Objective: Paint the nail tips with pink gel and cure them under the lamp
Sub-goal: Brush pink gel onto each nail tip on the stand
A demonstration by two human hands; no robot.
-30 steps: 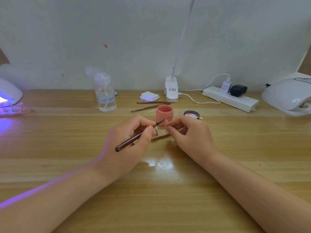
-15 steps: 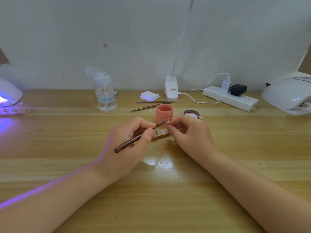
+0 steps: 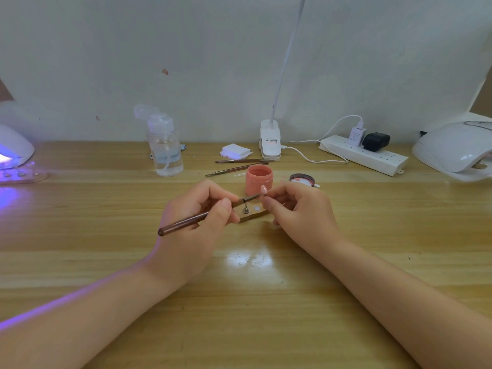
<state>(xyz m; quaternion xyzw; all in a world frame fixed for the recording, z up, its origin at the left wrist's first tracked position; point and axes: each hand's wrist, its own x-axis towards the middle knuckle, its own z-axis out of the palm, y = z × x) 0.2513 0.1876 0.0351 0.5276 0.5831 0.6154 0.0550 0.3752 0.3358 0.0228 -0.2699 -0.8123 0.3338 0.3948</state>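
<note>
My left hand [image 3: 197, 225] grips a brown-handled brush [image 3: 186, 222], its tip pointing right at a small pink nail tip [image 3: 263, 189]. My right hand [image 3: 298, 209] pinches that nail tip between thumb and fingers. Just behind the hands stands an open pink gel jar [image 3: 259, 180]. Its lid [image 3: 302, 179] lies to the right. Under the hands lies a small wooden holder [image 3: 253, 215] with a metal stand [image 3: 246, 209]. A lit curing lamp [image 3: 14, 150] glows purple at the far left, with a holder strip [image 3: 24, 177] in front of it. A second white lamp [image 3: 458, 149] sits at the far right.
Further back on the wooden table are a clear pump bottle [image 3: 165, 150], two spare brushes [image 3: 237, 166], white wipes [image 3: 235, 151], a clip lamp base [image 3: 270, 139] and a power strip [image 3: 364, 155] with plugs and a white cable.
The right hand has raised the nail tip slightly, so that it now shows in front of the jar. The brush tip stays against it. The left hand has barely shifted.
</note>
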